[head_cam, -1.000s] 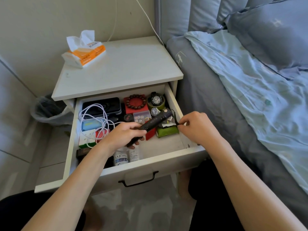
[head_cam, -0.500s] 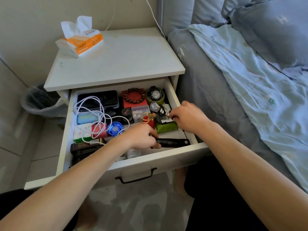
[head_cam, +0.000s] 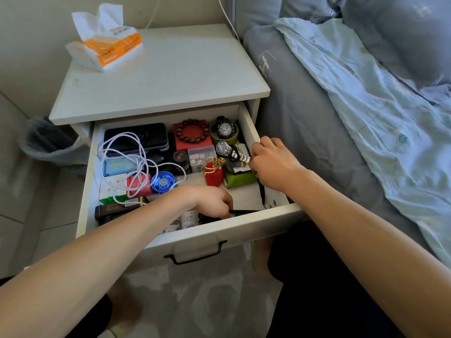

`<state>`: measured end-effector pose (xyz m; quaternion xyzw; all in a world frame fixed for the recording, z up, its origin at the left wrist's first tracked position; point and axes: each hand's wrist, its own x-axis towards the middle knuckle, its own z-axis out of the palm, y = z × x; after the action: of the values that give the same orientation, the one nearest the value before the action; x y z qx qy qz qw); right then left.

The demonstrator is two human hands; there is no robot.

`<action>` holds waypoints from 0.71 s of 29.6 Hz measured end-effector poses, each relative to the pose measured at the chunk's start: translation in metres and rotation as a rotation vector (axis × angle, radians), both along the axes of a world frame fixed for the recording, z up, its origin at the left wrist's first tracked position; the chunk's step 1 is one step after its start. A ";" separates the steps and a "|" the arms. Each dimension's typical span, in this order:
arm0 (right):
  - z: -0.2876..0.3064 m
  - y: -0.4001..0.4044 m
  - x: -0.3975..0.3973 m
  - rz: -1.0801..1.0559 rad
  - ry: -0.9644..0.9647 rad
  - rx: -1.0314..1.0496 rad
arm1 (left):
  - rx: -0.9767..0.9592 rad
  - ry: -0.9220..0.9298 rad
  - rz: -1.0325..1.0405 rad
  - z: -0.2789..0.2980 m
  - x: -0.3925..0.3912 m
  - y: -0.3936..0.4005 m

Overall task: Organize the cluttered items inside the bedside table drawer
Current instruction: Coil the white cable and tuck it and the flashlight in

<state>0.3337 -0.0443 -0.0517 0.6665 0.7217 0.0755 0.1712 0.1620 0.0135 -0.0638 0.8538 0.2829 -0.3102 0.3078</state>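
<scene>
At the front wall of the open drawer [head_cam: 219, 234], my left hand [head_cam: 212, 201] is down low with fingers curled over a black torch [head_cam: 244, 211], which lies flat along the drawer's front edge; only part of its barrel shows past my knuckles. My right hand [head_cam: 273, 164] is at the drawer's right side, fingertips pinching the metal strap of a silver watch [head_cam: 223, 148], whose face lies toward the middle.

Crowding the right hand: a green packet [head_cam: 240, 178] just under it, a small red pouch [head_cam: 214, 175] with a gold bow beside that, and a clear box of dice [head_cam: 201, 154] touching the pouch's far side. A black strap [head_cam: 261, 191] trails along the bare floor between my hands.

Back row: a black case [head_cam: 136, 137], a red box with a bead bracelet [head_cam: 192, 134] on top, a second watch [head_cam: 224, 129] on a green ring.

Left half: a white cable [head_cam: 122, 152] loops over a light blue box [head_cam: 117, 165], a white box [head_cam: 112, 189] and a blue yo-yo [head_cam: 163, 182]. A dark flat case [head_cam: 114, 211] lies at the front left, and small bottles [head_cam: 189, 219] sit half hidden under my left wrist.

On the table top [head_cam: 170, 69] stands a tissue pack [head_cam: 107, 43]. A bin [head_cam: 46, 142] sits to the left, the bed [head_cam: 341, 106] to the right.
</scene>
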 end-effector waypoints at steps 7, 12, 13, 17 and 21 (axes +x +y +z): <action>0.007 -0.019 -0.022 -0.118 0.662 -0.170 | -0.160 -0.099 0.129 0.002 -0.008 -0.002; 0.002 -0.012 -0.038 -0.140 0.649 -0.708 | -0.230 -0.192 0.156 0.004 -0.024 0.003; 0.003 -0.011 -0.037 -0.140 0.620 -0.762 | -0.228 -0.226 0.162 0.007 -0.027 0.005; 0.001 -0.002 -0.038 -0.117 0.588 -0.852 | 0.016 -0.246 0.048 0.008 -0.049 0.023; 0.000 0.003 -0.043 -0.084 0.581 -0.827 | 0.238 -0.142 -0.223 -0.005 -0.067 0.022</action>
<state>0.2906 -0.0410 -0.0519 0.5651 0.6815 -0.4119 0.2158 0.0953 0.0355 -0.0691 0.9301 0.1985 -0.2456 0.1875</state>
